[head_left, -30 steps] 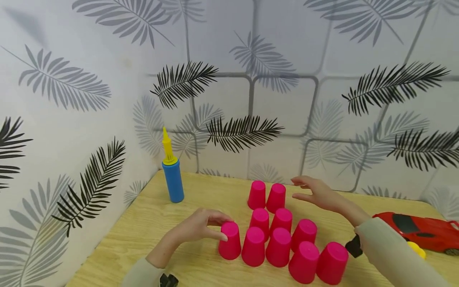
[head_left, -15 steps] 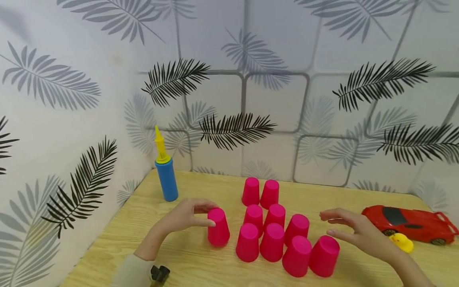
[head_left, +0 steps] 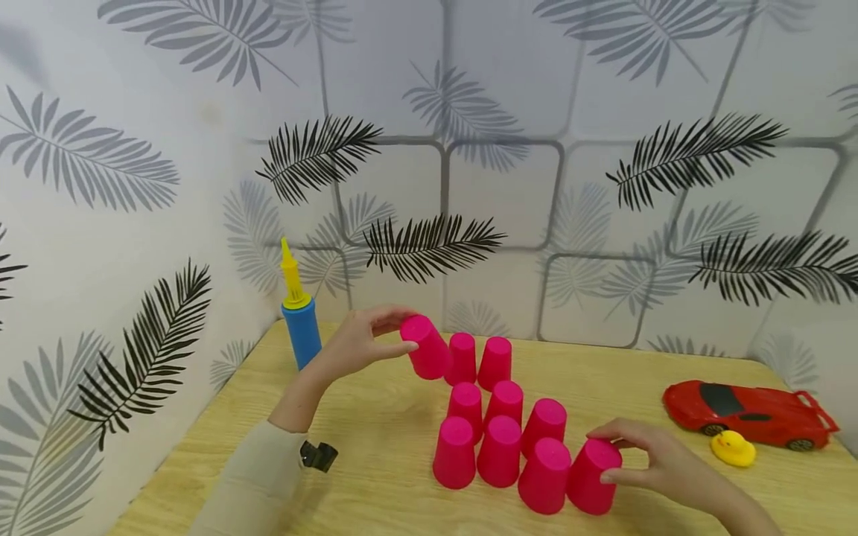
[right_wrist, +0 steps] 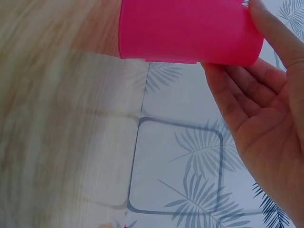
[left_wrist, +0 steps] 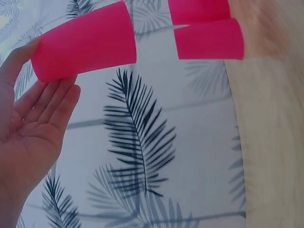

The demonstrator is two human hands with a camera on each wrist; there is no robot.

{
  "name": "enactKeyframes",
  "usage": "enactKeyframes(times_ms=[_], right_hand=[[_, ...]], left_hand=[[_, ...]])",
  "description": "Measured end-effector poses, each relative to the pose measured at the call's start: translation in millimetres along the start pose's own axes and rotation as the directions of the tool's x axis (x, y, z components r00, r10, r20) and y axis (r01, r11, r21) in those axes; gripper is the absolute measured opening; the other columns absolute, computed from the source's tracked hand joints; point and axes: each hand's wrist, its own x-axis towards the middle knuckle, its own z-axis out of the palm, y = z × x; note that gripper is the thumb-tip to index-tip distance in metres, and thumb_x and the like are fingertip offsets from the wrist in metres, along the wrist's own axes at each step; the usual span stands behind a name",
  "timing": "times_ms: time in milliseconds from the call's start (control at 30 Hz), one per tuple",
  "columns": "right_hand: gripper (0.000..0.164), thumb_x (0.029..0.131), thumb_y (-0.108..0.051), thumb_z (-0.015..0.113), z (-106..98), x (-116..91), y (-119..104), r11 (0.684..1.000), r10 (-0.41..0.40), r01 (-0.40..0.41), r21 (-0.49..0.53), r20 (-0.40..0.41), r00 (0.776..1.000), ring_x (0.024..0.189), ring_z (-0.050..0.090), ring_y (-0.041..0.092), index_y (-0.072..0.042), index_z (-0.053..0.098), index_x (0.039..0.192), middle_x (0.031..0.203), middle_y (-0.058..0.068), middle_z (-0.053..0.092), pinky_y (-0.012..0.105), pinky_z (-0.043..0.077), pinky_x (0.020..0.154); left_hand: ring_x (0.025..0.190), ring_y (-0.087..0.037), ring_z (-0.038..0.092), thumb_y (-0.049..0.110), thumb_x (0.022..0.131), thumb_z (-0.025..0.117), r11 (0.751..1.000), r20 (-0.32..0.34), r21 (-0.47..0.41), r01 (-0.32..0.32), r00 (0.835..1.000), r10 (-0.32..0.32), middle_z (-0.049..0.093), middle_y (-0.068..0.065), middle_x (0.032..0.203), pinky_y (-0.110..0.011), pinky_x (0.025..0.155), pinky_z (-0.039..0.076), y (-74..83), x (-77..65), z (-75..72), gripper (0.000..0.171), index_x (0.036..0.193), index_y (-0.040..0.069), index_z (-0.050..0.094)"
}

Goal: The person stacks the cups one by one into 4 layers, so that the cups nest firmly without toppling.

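Observation:
My left hand (head_left: pixel 355 348) pinches an upside-down pink plastic cup (head_left: pixel 427 348) near its narrow end, thumb in front and fingers behind. The cup is raised off the table and tilted, its wide rim close to the back pair of cups (head_left: pixel 495 365). The left wrist view shows the same lifted cup (left_wrist: pixel 88 42) between thumb and fingertips. At the front right, my right hand (head_left: pixel 660 467) grips another upside-down pink cup (head_left: pixel 593 480), which stands upright on the table. In the right wrist view, thumb and fingers lie on opposite sides of that cup (right_wrist: pixel 190 33).
Several more upside-down pink cups (head_left: pixel 499 452) stand close together on the wooden table (head_left: pixel 375 461). A blue hand pump (head_left: pixel 303 331) with a yellow nozzle stands back left. To the right are a red toy car (head_left: pixel 747 413) and a yellow rubber duck (head_left: pixel 733 449). A patterned wall borders the table behind.
My left hand has lifted its cup off the table and carried it toward the back pair. My right hand has come forward from the back and taken hold of the front right cup.

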Motion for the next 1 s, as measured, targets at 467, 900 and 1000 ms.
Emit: enactKeyframes(times_ms=[467, 900, 1000], right_hand=[[0.041, 0.084, -0.033, 0.075, -8.7, -0.4, -1.4, 0.998, 0.05, -0.052, 0.022, 0.07, 0.996, 0.096, 0.06, -0.004, -0.012, 0.064, 0.118, 0.106, -0.003, 0.07, 0.02, 0.057, 0.08], [0.039, 0.086, -0.033, 0.073, -8.7, 1.3, -3.7, 0.993, 0.103, -0.109, 0.045, 0.11, 0.989, 0.099, 0.06, -0.004, -0.014, 0.062, 0.118, 0.107, -0.005, 0.068, 0.02, 0.057, 0.084], [0.039, 0.086, -0.035, 0.073, -7.6, 1.3, -3.8, 0.995, 0.089, -0.093, 0.041, 0.1, 0.991, 0.099, 0.06, -0.003, -0.015, 0.062, 0.118, 0.106, -0.005, 0.068, 0.021, 0.058, 0.084]], left_hand=[[0.118, -0.021, 0.064, 0.015, 0.085, 0.076, 0.993, 0.147, -0.041, -0.109, 0.983, 0.114, 0.064, -0.009, 0.126, -0.027, 0.102, 0.052, 27.0, 87.9, 48.2, 0.05, 0.13, 0.006, 0.059], [0.123, -0.022, 0.062, 0.019, 0.086, 0.076, 0.978, 0.279, 0.125, -0.166, 0.952, 0.126, 0.064, -0.01, 0.129, -0.032, 0.106, 0.05, 19.3, 131.5, 112.2, 0.049, 0.13, 0.006, 0.058], [0.124, -0.023, 0.061, 0.02, 0.086, 0.076, 0.976, 0.305, 0.145, -0.166, 0.945, 0.115, 0.064, -0.009, 0.129, -0.032, 0.105, 0.05, 15.0, 134.8, 121.1, 0.05, 0.13, 0.006, 0.058]])
